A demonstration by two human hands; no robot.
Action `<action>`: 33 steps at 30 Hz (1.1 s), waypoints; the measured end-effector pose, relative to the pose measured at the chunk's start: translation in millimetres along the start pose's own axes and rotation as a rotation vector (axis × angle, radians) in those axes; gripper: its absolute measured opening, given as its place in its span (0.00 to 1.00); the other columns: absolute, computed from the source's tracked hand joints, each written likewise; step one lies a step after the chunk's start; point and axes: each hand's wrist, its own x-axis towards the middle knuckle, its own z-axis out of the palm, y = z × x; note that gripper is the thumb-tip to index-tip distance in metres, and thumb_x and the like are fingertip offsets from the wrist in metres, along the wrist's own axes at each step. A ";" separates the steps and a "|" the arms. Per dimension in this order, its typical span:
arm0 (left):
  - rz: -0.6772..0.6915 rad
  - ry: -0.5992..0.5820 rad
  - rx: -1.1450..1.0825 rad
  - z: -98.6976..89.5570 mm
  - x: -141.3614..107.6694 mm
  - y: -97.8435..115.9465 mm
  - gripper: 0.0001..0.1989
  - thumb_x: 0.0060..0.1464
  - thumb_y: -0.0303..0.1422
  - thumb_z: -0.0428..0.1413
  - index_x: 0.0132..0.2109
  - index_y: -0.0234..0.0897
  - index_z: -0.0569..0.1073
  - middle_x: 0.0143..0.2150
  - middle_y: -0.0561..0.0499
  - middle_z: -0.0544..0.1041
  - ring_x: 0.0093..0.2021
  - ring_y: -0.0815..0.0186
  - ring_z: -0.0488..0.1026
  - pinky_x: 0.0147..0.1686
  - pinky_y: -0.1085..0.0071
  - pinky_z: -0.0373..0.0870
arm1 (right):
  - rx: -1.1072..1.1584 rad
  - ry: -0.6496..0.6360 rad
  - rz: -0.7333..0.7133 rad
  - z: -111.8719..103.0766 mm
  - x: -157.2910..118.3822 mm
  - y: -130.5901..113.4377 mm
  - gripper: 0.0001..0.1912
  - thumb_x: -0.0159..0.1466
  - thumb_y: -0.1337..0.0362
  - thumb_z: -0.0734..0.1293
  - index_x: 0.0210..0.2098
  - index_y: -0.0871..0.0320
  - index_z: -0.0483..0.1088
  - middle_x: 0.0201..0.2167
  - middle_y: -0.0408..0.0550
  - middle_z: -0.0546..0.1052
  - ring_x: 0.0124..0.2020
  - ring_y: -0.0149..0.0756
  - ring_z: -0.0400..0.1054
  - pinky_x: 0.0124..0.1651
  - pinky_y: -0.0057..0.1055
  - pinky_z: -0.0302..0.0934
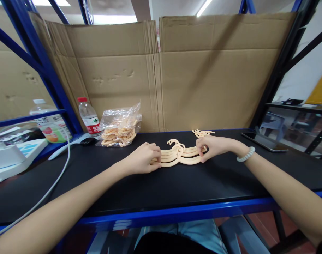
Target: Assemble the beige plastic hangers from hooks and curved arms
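Note:
Several cream-coloured clothes hangers (169,158) are bunched together on the black tabletop, their hooks pointing away from me. My left hand (146,158) grips the left end of the bunch, its fingers curled round the arms. At the opposite end my right hand (205,148) pinches the right tips between thumb and fingers. The fingers hide both ends of the hangers. Behind my right hand lies a small bundle of cream-coloured pieces (202,133), partly covered by that hand.
A clear plastic bag (121,125) of cream-coloured pieces stands at the back left, beside a red-capped bottle (89,116). A white cable (63,169) crosses the table's left side. At the right lies a dark tablet-like device (264,141). Cardboard (216,74) walls the back.

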 end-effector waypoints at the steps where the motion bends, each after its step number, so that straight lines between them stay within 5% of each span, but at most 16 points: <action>1: -0.022 -0.002 0.034 0.1 0.0 1.9 0.04 0.52 0.31 0.56 0.31 0.35 0.73 0.33 0.49 0.74 0.39 0.62 0.69 0.39 0.67 0.61 | -0.025 0.007 0.017 0.3 0.2 -1.3 0.09 0.51 0.61 0.73 0.27 0.60 0.73 0.30 0.46 0.72 0.32 0.35 0.64 0.35 0.29 0.56; 5: -0.160 0.077 0.109 5.5 1.5 13.2 0.07 0.53 0.27 0.52 0.39 0.32 0.72 0.38 0.44 0.74 0.41 0.58 0.69 0.41 0.64 0.64 | -0.070 0.102 0.091 5.6 3.5 -13.4 0.06 0.57 0.66 0.67 0.34 0.61 0.72 0.33 0.50 0.74 0.34 0.38 0.67 0.36 0.31 0.59; 9: -0.191 0.160 -0.006 24.9 3.7 26.3 0.18 0.58 0.33 0.49 0.54 0.32 0.67 0.54 0.39 0.70 0.54 0.53 0.65 0.54 0.58 0.60 | -0.116 0.314 0.154 30.7 10.8 -32.9 0.20 0.66 0.55 0.57 0.45 0.65 0.70 0.43 0.63 0.73 0.47 0.51 0.67 0.48 0.43 0.59; 13: -0.300 0.039 -0.110 44.5 5.1 29.9 0.27 0.62 0.39 0.42 0.64 0.31 0.56 0.66 0.37 0.56 0.66 0.50 0.51 0.62 0.50 0.44 | -0.170 0.330 0.151 66.4 20.1 -46.7 0.40 0.64 0.41 0.54 0.59 0.72 0.59 0.59 0.70 0.60 0.62 0.62 0.50 0.59 0.53 0.48; 17: -0.352 -0.075 -0.143 49.0 8.3 21.8 0.29 0.63 0.41 0.37 0.66 0.28 0.52 0.68 0.37 0.48 0.68 0.52 0.44 0.63 0.48 0.38 | -0.161 0.318 0.220 84.3 32.3 -47.4 0.44 0.66 0.41 0.47 0.64 0.77 0.48 0.63 0.71 0.52 0.65 0.58 0.44 0.63 0.51 0.43; 25: -0.399 -0.121 -0.080 51.4 36.2 -8.9 0.30 0.63 0.41 0.34 0.67 0.29 0.50 0.68 0.38 0.47 0.68 0.55 0.42 0.63 0.48 0.37 | -0.179 0.335 0.224 75.2 67.5 -14.7 0.42 0.66 0.43 0.49 0.63 0.77 0.51 0.63 0.69 0.54 0.65 0.55 0.45 0.65 0.43 0.41; 33: -0.395 -0.135 -0.065 60.8 71.6 -46.2 0.30 0.63 0.42 0.33 0.67 0.30 0.49 0.68 0.39 0.47 0.69 0.56 0.42 0.62 0.48 0.39 | -0.217 0.386 0.244 62.2 97.6 16.8 0.34 0.67 0.48 0.52 0.59 0.73 0.57 0.59 0.68 0.62 0.61 0.53 0.54 0.60 0.42 0.49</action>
